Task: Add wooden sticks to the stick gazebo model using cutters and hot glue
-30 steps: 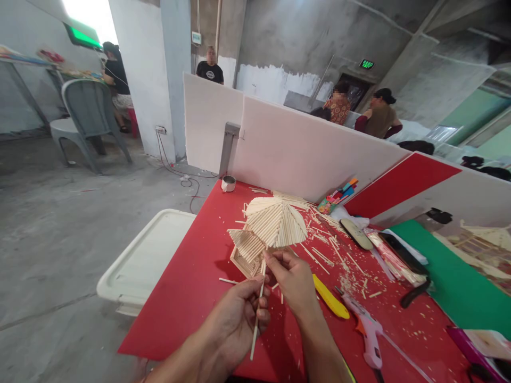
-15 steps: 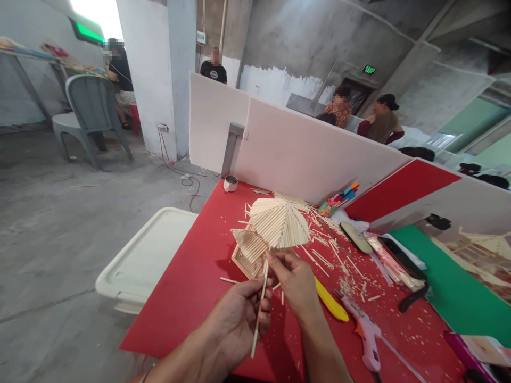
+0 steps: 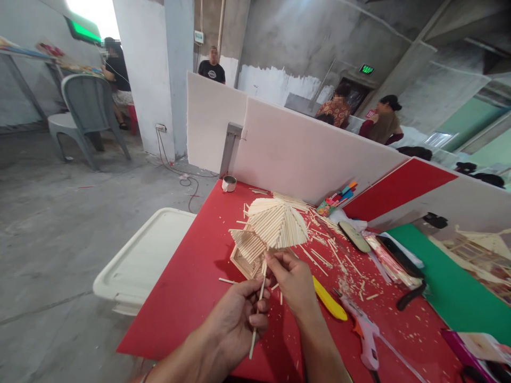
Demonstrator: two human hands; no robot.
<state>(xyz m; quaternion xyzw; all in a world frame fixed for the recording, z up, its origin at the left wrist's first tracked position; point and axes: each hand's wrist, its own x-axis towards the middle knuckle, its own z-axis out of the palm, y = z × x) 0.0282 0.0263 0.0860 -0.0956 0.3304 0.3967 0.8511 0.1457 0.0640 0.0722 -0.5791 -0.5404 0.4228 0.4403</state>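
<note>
A small model hut of thin wooden sticks (image 3: 268, 231) stands on the red table (image 3: 191, 298), with a fanned stick roof over a square base. My left hand (image 3: 235, 322) is closed on a long thin wooden stick (image 3: 257, 311) that points up toward the hut's base. My right hand (image 3: 293, 279) pinches the upper end of that same stick just below the roof's edge. Both hands hover over the table's near left part.
Loose stick offcuts litter the table. A yellow cutter (image 3: 329, 299) and a pink-and-white glue gun (image 3: 365, 335) lie right of my hands. A white plastic lid (image 3: 139, 260) sits left of the table. White partition boards (image 3: 303, 154) stand behind; several people are beyond.
Nothing but a slight shift of the view; both hands stay on the stick below the hut.
</note>
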